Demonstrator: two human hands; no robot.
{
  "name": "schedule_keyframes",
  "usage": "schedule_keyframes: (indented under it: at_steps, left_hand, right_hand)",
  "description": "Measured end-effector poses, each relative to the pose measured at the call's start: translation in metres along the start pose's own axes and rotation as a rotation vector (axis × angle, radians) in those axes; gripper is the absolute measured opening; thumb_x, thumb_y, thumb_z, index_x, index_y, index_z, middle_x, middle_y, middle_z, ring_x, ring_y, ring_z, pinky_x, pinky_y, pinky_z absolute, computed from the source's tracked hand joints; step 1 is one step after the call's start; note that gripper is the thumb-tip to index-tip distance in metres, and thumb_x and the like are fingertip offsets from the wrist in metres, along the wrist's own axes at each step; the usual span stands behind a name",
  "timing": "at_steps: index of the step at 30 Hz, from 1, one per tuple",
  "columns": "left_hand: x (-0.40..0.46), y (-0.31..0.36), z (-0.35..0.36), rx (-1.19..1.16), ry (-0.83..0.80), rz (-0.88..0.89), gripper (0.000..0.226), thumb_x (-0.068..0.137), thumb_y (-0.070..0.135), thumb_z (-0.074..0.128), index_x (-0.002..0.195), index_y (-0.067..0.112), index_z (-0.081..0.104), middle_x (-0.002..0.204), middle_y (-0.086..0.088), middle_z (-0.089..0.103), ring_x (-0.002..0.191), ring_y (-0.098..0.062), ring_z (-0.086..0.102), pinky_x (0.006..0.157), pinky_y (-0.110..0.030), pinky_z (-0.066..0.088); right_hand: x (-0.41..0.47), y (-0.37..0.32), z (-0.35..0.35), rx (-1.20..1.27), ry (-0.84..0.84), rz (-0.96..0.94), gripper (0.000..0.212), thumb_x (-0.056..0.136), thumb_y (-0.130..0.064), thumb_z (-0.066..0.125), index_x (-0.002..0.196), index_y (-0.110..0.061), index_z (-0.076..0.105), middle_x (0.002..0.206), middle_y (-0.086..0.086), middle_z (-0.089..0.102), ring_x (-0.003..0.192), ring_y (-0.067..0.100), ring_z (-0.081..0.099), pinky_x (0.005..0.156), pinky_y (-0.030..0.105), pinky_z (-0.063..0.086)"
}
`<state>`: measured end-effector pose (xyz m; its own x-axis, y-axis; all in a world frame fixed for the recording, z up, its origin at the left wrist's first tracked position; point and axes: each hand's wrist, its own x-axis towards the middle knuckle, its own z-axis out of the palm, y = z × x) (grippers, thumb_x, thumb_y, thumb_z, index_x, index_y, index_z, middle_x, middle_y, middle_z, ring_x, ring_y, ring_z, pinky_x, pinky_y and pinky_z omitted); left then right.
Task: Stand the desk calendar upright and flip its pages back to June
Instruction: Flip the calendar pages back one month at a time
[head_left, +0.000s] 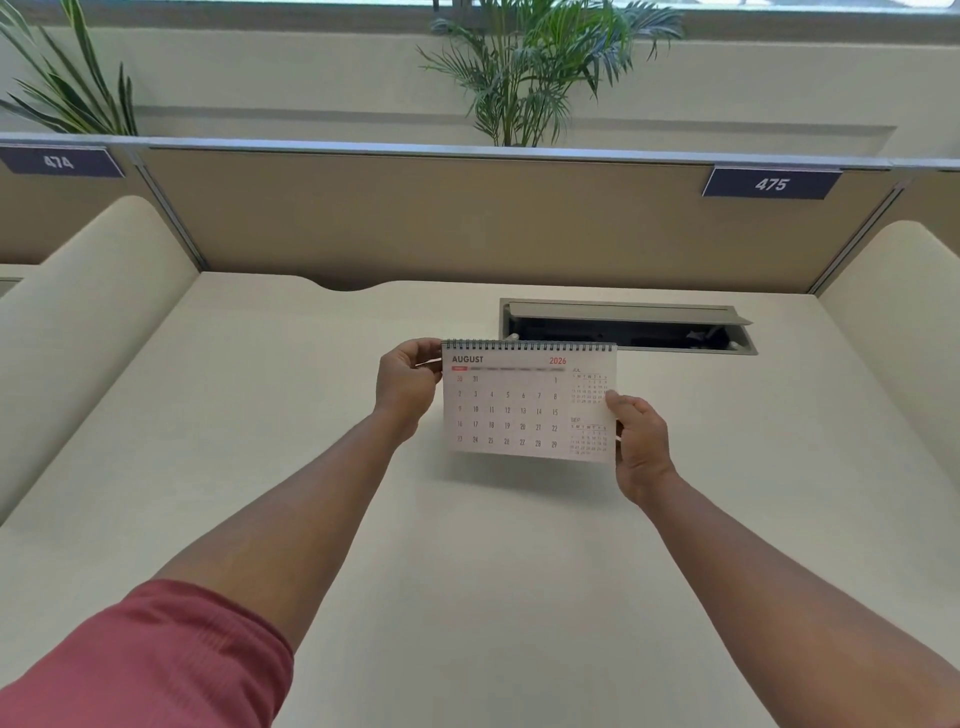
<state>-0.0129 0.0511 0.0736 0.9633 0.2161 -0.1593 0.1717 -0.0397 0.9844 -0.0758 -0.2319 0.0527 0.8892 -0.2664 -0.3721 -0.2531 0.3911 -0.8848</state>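
A white spiral-bound desk calendar (519, 405) is held up above the cream desk (467, 571), its face toward me and its wire binding along the top. The open page reads AUGUST 2026. My left hand (408, 387) pinches the upper left edge near the binding. My right hand (639, 447) grips the lower right edge, thumb on the front of the page. The calendar's bottom edge hangs clear of the desk and casts a shadow beneath.
An open cable hatch (628, 325) with a raised grey lid is set into the desk just behind the calendar. A tan partition (415, 218) with number plates 474 and 475 closes the back. Cream side dividers (88, 291) flank the desk. Palm plants (524, 67) stand beyond.
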Motion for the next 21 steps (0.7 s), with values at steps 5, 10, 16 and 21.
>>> schedule_keyframes:
  at_steps: [5, 10, 16, 21]
  left_hand:
    - [-0.004, -0.002, 0.0, -0.007, -0.002, 0.001, 0.049, 0.091, -0.02, 0.038, 0.107, 0.01, 0.073, 0.101, 0.003, 0.081, 0.085, -0.017, 0.077, 0.071, -0.025, 0.063]
    - [-0.007, 0.001, -0.003, 0.017, -0.018, 0.041, 0.022, 0.091, 0.001, 0.073, 0.108, 0.013, 0.077, 0.102, 0.005, 0.082, 0.083, -0.015, 0.079, 0.066, -0.027, 0.063]
    - [-0.002, 0.012, 0.007, -0.016, 0.035, -0.033, 0.013, 0.088, 0.015, 0.076, 0.075, 0.012, 0.072, 0.075, 0.001, 0.077, 0.071, -0.02, 0.067, 0.06, -0.032, 0.053]
    - [0.005, 0.02, 0.016, -0.057, 0.126, -0.148, 0.036, 0.091, 0.038, 0.077, 0.073, 0.011, 0.063, 0.092, -0.018, 0.08, 0.085, -0.029, 0.073, 0.089, -0.05, 0.061]
  right_hand:
    - [-0.004, -0.005, -0.002, 0.199, -0.123, 0.184, 0.011, 0.098, -0.011, 0.06, 0.108, -0.013, 0.064, 0.1, 0.011, 0.08, 0.081, 0.024, 0.077, 0.054, 0.029, 0.059]
    - [-0.005, -0.013, -0.003, 0.355, -0.202, 0.282, 0.021, 0.089, -0.019, 0.059, 0.105, -0.007, 0.066, 0.091, 0.011, 0.078, 0.07, 0.024, 0.075, 0.047, 0.023, 0.053]
    - [-0.004, -0.015, -0.002, 0.401, -0.255, 0.263, 0.033, 0.071, -0.035, 0.068, 0.094, -0.012, 0.077, 0.079, 0.005, 0.073, 0.06, 0.019, 0.065, 0.05, 0.021, 0.048]
    - [0.003, -0.006, -0.007, 0.399, -0.172, 0.246, 0.038, 0.083, -0.039, 0.061, 0.078, -0.006, 0.079, 0.069, 0.007, 0.071, 0.053, 0.017, 0.06, 0.051, 0.021, 0.049]
